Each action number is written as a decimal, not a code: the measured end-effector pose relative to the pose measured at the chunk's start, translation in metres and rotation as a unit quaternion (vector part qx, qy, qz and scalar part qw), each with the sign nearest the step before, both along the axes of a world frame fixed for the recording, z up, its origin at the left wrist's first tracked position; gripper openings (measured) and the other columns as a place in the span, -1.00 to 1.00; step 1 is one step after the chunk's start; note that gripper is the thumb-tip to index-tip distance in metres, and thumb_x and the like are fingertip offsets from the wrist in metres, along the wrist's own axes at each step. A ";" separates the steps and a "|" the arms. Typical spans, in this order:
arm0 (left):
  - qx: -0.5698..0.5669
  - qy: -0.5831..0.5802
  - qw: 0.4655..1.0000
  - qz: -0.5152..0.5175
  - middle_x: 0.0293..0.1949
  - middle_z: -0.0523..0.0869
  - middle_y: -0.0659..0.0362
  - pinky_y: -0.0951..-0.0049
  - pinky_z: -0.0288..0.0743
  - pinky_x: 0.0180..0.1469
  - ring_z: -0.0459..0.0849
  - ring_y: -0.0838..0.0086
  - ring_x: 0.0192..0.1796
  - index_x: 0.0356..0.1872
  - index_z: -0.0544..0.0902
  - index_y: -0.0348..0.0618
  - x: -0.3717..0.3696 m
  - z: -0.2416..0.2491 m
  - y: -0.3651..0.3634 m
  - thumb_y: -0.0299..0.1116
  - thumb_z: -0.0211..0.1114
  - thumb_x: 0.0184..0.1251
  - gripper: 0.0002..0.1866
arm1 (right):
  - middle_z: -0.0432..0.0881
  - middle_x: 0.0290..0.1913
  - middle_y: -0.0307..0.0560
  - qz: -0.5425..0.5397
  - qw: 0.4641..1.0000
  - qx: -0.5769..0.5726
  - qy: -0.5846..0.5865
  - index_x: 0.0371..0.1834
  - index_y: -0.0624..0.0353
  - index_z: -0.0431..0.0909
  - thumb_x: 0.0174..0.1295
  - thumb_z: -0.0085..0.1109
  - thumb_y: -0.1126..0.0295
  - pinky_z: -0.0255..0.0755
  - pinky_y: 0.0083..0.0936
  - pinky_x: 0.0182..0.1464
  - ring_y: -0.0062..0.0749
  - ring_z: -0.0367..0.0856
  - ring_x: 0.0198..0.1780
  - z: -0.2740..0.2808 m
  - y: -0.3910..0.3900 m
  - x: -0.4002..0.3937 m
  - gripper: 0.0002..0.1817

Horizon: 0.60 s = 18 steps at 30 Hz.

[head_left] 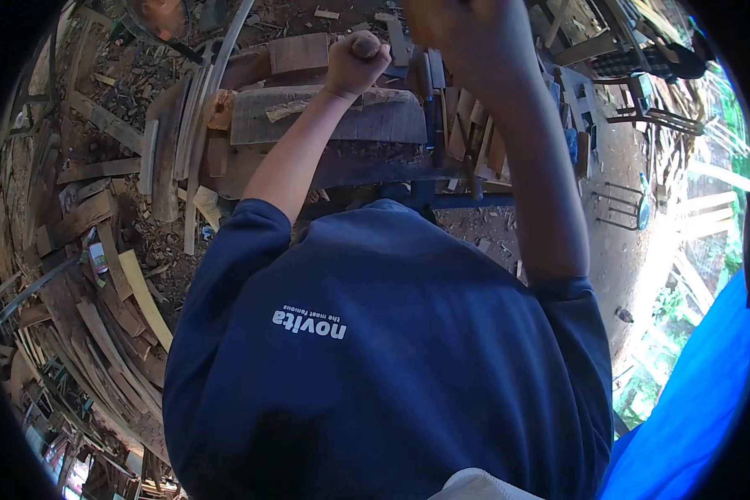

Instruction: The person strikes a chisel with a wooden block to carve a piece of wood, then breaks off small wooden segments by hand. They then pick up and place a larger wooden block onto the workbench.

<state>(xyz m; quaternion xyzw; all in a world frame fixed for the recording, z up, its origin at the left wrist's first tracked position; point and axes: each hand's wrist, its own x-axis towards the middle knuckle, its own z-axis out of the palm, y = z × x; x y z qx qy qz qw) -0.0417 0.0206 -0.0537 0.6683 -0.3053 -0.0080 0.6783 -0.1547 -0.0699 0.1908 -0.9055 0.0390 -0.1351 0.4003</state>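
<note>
- Clenched into a fist, the left hand (354, 65) is wrapped round a rounded wooden tool handle (363, 44), whose butt end pokes out above the knuckles. What the tool ends in is hidden below the hand.
- At 12 o'clock the right hand (467, 27) is raised close to the camera, blurred and cut off by the picture's edge. I cannot tell whether its fingers are curled on anything or loose.
- Just under the left fist lies a grey, weathered wood slab (325, 117). It rests on a rough bench of stacked boards with a blue metal rail (475, 201) along its near side.
- Both bare forearms reach out from a navy T-shirt (375, 358), which fills the lower middle of the view.
- Offcuts and planks (100, 317) are heaped from 8 to 10 o'clock, and a blue tarp (700, 408) lies at 4 o'clock.
- Judging by the pose, the work is at the stage of holding a hand tool down on the slab while the other hand is lifted, as if for a blow.
- Any stroke would call for the left fist to stay firm and the handle steady, and for the strike to land square on the butt end, clear of the knuckles.
</note>
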 end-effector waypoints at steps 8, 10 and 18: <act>-0.069 0.068 0.995 -0.031 -0.39 0.78 0.22 0.47 0.61 -0.21 0.71 0.59 -0.33 -0.33 0.71 -0.20 -0.010 0.001 0.002 -0.30 0.52 0.07 -0.77 | 0.69 -0.19 0.32 -0.061 0.980 -0.094 0.167 -0.12 0.29 0.58 0.26 0.23 0.10 0.53 -0.21 -0.05 0.07 0.71 -0.10 -0.038 0.011 0.001 -0.59; -0.020 0.030 0.999 -0.007 -0.38 0.78 0.23 0.48 0.60 -0.19 0.70 0.61 -0.32 -0.33 0.71 -0.19 -0.008 0.000 0.001 -0.31 0.53 0.06 -0.77 | 0.68 -0.45 -0.01 -0.013 0.997 -0.012 0.078 -0.26 0.28 0.60 0.34 0.15 0.21 0.53 -0.35 -0.31 -0.34 0.73 -0.32 0.004 0.010 -0.001 -0.71; -0.181 0.182 0.965 -0.049 -0.43 0.75 0.21 0.43 0.60 -0.21 0.68 0.59 -0.32 -0.34 0.68 -0.19 -0.037 0.017 -0.003 -0.36 0.47 0.09 -0.82 | 0.67 -0.18 0.43 -0.008 0.949 -0.117 0.292 0.09 0.42 0.40 0.22 0.22 0.05 0.58 -0.19 -0.04 0.09 0.73 -0.10 -0.065 0.010 0.001 -0.38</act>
